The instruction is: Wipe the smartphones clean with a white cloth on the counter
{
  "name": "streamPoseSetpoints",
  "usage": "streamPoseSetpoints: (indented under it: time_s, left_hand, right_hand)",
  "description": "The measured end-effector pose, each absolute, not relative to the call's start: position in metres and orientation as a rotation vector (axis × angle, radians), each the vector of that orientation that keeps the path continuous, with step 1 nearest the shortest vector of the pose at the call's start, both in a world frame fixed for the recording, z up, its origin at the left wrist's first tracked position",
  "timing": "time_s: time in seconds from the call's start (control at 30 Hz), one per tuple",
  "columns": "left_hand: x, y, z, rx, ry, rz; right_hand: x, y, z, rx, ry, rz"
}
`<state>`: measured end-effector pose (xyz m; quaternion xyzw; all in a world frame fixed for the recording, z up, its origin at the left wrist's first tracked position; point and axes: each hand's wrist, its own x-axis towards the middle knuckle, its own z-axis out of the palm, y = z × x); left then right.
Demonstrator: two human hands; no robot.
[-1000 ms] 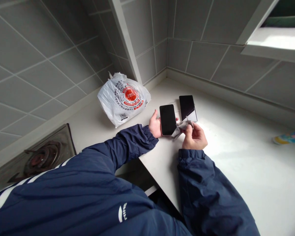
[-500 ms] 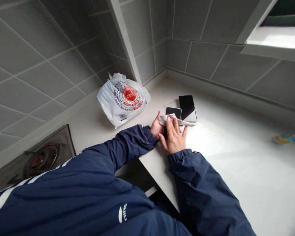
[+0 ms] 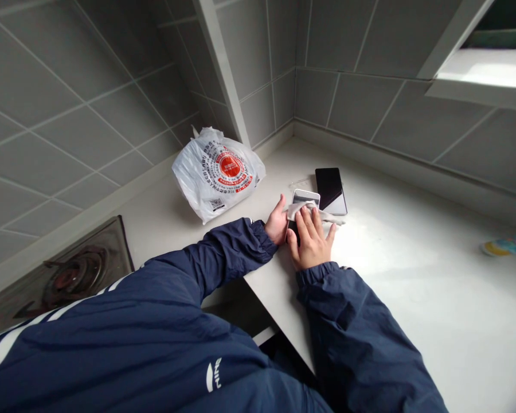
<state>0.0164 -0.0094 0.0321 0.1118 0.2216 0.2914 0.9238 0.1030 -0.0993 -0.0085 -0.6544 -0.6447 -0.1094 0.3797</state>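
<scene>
A white-edged smartphone point(image 3: 305, 195) with a dark screen lies near the counter's front corner, partly covered by a pale cloth point(image 3: 295, 211). At the phone's left edge, my left hand point(image 3: 277, 222) holds it steady with the thumb sticking up; its other fingers are mostly hidden. My right hand point(image 3: 313, 242) presses the cloth down on the screen with fairly straight fingers. The cloth's loose end trails out to the right, past the phone. Just behind lies a second dark phone or small tablet point(image 3: 329, 186), its glossy screen facing up.
A white plastic bag point(image 3: 219, 175) with red and black print stands left of the hands. Further left is a gas stove point(image 3: 107, 246). A clear, thin object point(image 3: 303, 183) lies behind the phone. A colourful packet point(image 3: 505, 245) sits at far right. Tiled walls border the white counter point(image 3: 404, 275).
My right hand and the cloth have shifted slightly on the phone, and the right fingers look a little more spread. The whole view has moved slightly. My left hand stays at the phone's edge.
</scene>
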Motion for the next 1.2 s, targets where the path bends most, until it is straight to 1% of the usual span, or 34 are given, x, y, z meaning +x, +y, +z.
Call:
streamPoseSetpoints:
  time_s: [0.23,0.47,0.7,0.87,1.0,1.2]
  left_hand:
    - [0.012,-0.005,0.031,0.25,0.563,0.588]
    - [0.013,-0.003,0.027,0.262,0.566,0.601]
    - [0.012,-0.003,0.034,0.268,0.442,0.643]
    - [0.005,0.002,0.027,0.294,0.439,0.651]
    - [0.004,0.007,0.02,0.29,0.433,0.654]
    - [0.01,0.003,0.029,0.264,0.451,0.648]
  right_hand:
    - [0.105,-0.102,-0.008,-1.491,-1.746,-0.286]
    - [0.105,-0.101,-0.01,-1.525,-1.774,-0.279]
    - [0.106,-0.099,-0.01,-1.549,-1.617,-0.379]
    - [0.104,-0.102,-0.006,-1.465,-1.76,-0.293]
    - [0.103,-0.103,-0.006,-1.449,-1.77,-0.265]
    - [0.106,-0.102,-0.007,-1.459,-1.672,-0.357]
